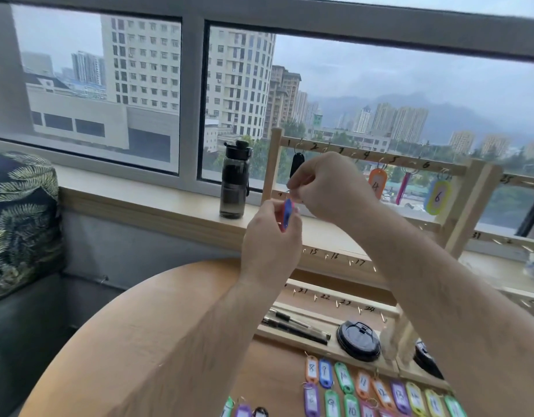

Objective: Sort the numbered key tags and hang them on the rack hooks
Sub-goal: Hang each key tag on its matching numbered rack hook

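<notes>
Right now I see my left hand [270, 236] gripping a blue tag [287, 213] edge-on, fingers curled round it, while my right hand [328, 185] pinches its top end. Both hover before the rack [273, 158], left end; other tags [365, 386] lie in rows on the near table [169, 326].
</notes>
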